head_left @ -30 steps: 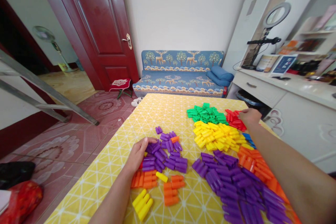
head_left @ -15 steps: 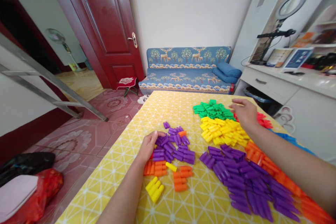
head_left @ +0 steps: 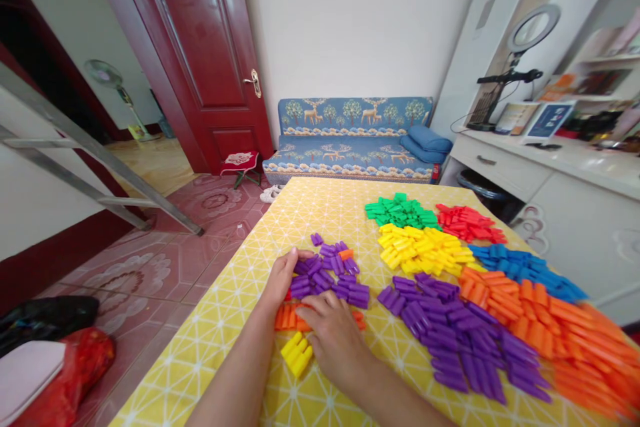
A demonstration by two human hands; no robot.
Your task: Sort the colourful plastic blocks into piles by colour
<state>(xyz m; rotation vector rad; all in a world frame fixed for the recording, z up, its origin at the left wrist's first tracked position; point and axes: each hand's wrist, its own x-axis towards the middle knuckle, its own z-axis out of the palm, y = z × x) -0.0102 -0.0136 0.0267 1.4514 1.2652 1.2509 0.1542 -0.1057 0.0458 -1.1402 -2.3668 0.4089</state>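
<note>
My left hand (head_left: 283, 275) rests open at the left edge of a small heap of purple plastic caps (head_left: 320, 273), fingers stretched along its far side. My right hand (head_left: 337, 333) is just below that heap, over the orange caps (head_left: 286, 317), with its fingers bent down. What lies under its fingertips is hidden. A few yellow caps (head_left: 297, 353) lie side by side left of its wrist. One orange cap (head_left: 346, 254) lies among the purple ones, and a bit of red (head_left: 289, 295) shows by my left hand.
Sorted piles of caps cover the table's right side: green (head_left: 400, 212), red (head_left: 470, 223), yellow (head_left: 425, 249), blue (head_left: 530, 267), orange (head_left: 545, 320) and purple (head_left: 460, 333). A yellow patterned cloth (head_left: 200, 360) covers the table. Beyond it stands a blue sofa (head_left: 345, 147).
My right hand has moved from above the red pile, leftward and nearer, onto the orange caps. It now covers the spot where a lone yellow cap lay. My left hand stays beside the purple heap.
</note>
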